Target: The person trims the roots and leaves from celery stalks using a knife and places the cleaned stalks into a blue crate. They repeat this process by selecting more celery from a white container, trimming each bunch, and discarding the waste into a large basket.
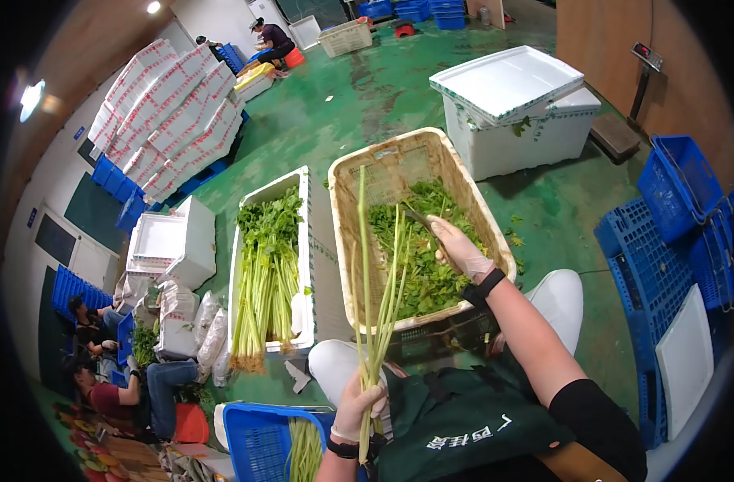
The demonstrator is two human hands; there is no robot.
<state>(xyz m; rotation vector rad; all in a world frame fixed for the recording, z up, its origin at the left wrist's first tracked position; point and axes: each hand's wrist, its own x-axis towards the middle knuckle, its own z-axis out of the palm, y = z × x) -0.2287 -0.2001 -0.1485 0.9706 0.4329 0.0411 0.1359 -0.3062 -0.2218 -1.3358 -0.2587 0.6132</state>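
My left hand (357, 406) grips the lower end of a bunch of long pale-green celery stalks (376, 281), held upright in front of me. My right hand (461, 247), gloved, holds a small knife (421, 218) out over a beige plastic basket (347, 241) filled with cut green leaves (431, 273). The blade sits near the tops of the stalks. A dark green apron (463, 426) covers my lap.
A white foam box (305, 241) with trimmed celery lies left of the basket. A blue crate (254, 438) with stalks stands by my left knee. White foam boxes (515, 112) stand ahead, blue crates (680, 217) at right. People sit at far left and at the back.
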